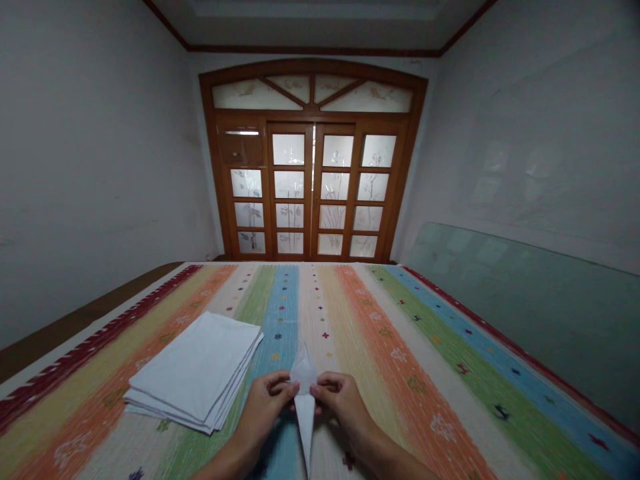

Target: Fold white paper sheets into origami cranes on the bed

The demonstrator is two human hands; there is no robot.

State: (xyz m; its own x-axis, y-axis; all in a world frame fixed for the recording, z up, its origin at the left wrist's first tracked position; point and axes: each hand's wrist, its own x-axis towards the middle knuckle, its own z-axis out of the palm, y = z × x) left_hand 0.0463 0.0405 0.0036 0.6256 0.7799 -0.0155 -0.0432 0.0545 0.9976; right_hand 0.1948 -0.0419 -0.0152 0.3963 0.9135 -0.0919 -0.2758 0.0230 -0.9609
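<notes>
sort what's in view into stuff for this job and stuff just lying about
For the job:
slim, pointed, folded white paper, between left fingers and right fingers
probably the stack of flat white paper sheets

Just around:
multicoloured striped cloth
brown wood-and-glass doors
pale green flat panel

wooden glass-paned doors (pixel 309 200) beyond a striped multicoloured cloth (pixel 345 327)
</notes>
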